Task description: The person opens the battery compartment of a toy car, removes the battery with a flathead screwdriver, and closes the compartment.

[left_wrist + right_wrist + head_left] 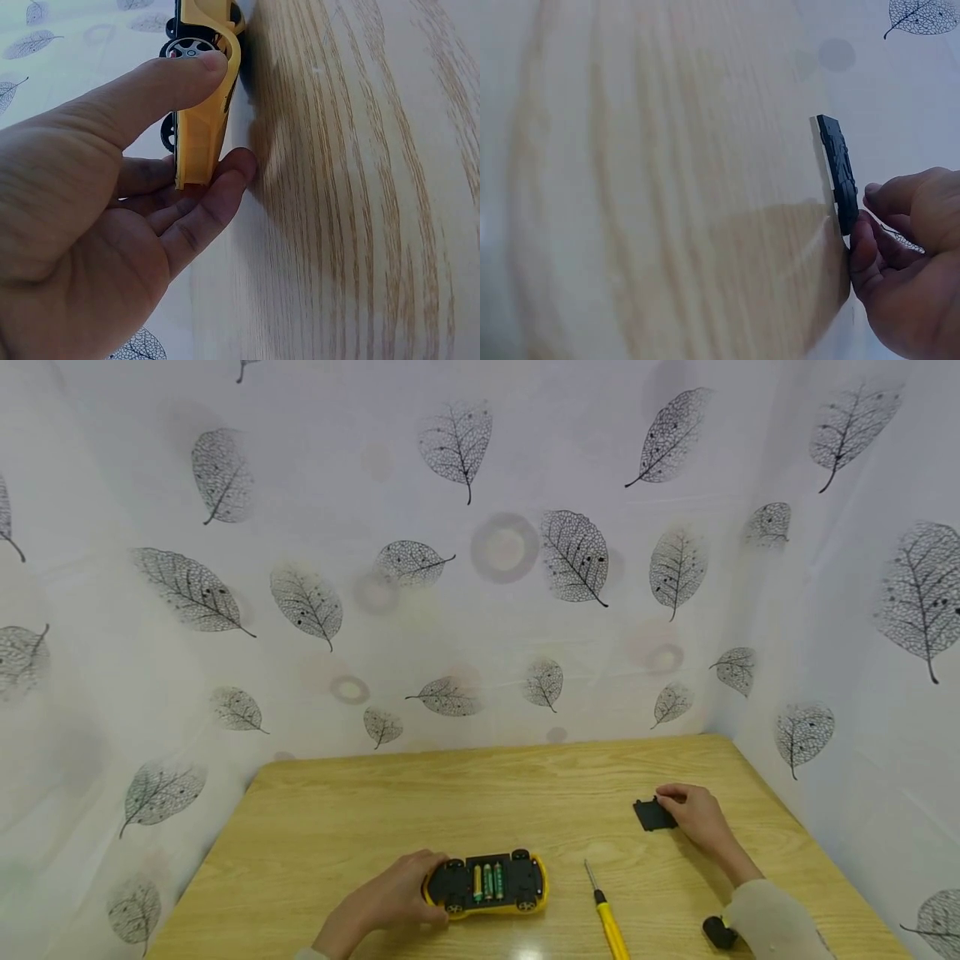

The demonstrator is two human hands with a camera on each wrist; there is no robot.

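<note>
My left hand (408,893) grips one end of a yellow toy car (201,146), its thumb by a wheel (193,49) and its fingers curled around the far side. The car lies upside down, its black underside (450,885) facing up. Three green-and-gold batteries (488,882) sit side by side in its uncovered compartment. Off to the right, my right hand (697,817) has its thumb and fingers at the edge of a thin black battery cover (651,816). In the right wrist view the cover (838,172) is close over the tabletop, its near end at the fingertips.
Between the hands lies a yellow-handled screwdriver (609,922), its shaft pointing away from me. A small black object (718,932) is beside my right sleeve (776,918). Leaf-patterned white sheeting (495,610) encloses the wooden table (450,793) at the back and sides.
</note>
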